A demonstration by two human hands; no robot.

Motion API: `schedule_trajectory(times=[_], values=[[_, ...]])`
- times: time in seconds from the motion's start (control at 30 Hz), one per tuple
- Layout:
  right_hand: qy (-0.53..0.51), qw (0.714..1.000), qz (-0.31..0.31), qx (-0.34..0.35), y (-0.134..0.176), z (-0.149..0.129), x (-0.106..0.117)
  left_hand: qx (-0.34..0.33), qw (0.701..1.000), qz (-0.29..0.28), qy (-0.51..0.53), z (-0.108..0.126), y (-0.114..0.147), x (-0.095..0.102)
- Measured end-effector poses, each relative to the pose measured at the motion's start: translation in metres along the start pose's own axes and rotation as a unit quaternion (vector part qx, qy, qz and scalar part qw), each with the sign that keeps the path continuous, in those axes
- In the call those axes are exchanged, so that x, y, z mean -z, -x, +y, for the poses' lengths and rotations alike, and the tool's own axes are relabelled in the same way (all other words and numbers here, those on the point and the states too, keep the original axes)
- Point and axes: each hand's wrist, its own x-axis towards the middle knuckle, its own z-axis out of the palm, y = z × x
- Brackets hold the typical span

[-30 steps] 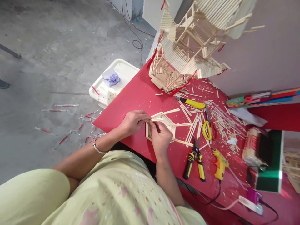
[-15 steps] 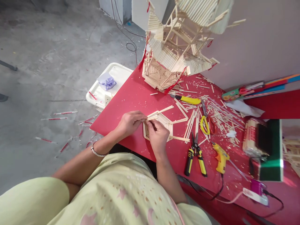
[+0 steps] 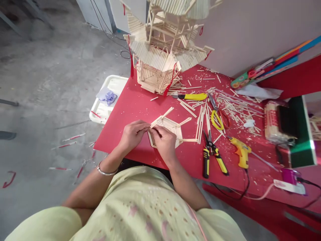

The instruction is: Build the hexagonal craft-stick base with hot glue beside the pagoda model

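Head view: on the counter point(image 3: 114, 132), a stick frame point(image 3: 173, 124) lies at the fingertips of both hands. The left hand's point(image 3: 134, 136) grip is together, clamped on the frame's nine o'clock corner; the right hand's point(image 3: 164, 142) is pinched on that same corner. From the frame, a stick tower point(image 3: 154, 55) stands at twelve o'clock, scissors point(image 3: 213, 102) lie near three, snips point(image 3: 211, 149) at four, a tray point(image 3: 117, 83) at ten.

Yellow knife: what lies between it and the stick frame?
Loose sticks lie on the red tabletop between the knife and the stick frame, in the head view.
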Motion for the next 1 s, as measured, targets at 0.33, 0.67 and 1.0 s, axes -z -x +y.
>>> schedule_trajectory(times=[0.33,0.67,1.0], values=[[-0.017,1.000,0.004,0.012,-0.0003,0.0012,-0.0001,-0.004,1.000,-0.001,-0.003,0.0004,-0.0009,0.0001],[-0.014,1.000,0.010,0.025,-0.0005,0.0015,-0.0008,-0.004,1.000,0.003,-0.008,0.0023,-0.0018,0.0006],[-0.011,1.000,0.011,0.027,-0.0008,0.0024,-0.0012,0.005,1.000,-0.001,-0.009,0.0019,-0.0015,0.0004]])
